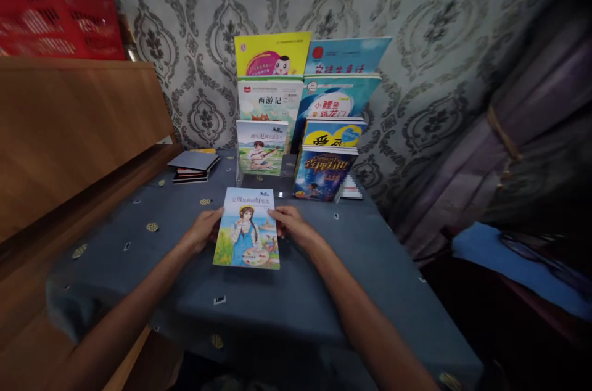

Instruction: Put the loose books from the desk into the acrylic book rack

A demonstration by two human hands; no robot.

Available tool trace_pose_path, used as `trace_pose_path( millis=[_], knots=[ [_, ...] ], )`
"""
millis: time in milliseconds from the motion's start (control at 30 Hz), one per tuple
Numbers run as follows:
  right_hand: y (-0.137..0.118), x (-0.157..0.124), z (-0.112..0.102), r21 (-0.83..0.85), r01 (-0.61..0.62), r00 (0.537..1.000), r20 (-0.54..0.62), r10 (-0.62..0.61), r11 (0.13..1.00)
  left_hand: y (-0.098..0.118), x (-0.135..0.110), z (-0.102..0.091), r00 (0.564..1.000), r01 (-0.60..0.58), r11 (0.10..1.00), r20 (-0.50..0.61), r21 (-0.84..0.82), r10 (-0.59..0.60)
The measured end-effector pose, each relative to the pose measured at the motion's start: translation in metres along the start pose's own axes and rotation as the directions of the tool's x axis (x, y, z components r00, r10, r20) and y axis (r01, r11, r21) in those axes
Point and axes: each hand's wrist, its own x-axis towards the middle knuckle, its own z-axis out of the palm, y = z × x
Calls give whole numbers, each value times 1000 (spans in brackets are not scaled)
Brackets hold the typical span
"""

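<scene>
A thin picture book (247,230) with a girl in a blue dress on its cover sits face up over the blue-grey tablecloth (324,267). My left hand (203,229) grips its left edge and my right hand (289,222) grips its right edge, fingers curled on the cover. Behind it stands a tiered clear display rack (266,180) with several children's books in two columns, among them a guitar-boy book (261,147) and a dark blue fantasy book (322,172) in the front row.
A small stack of dark books (193,166) lies at the table's back left. A wooden cabinet (69,126) with a red basket (50,8) on top stands left. Patterned wallpaper is behind; a tied purple curtain (522,132) and a blue cloth (509,261) are right.
</scene>
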Motion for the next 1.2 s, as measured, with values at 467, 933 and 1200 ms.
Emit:
trace_pose_path(
  millis=[467,933,1200],
  knots=[
    [-11,-6,26,-865,-71,953,-206,-223,496,-24,44,10,815,-372,297,155,879,559],
    [8,34,61,-869,290,941,183,-283,401,-48,54,6,785,-418,395,106,818,611],
    [29,20,-6,-812,178,956,9,-292,556,-43,51,6,806,-407,373,136,834,576]
  ],
)
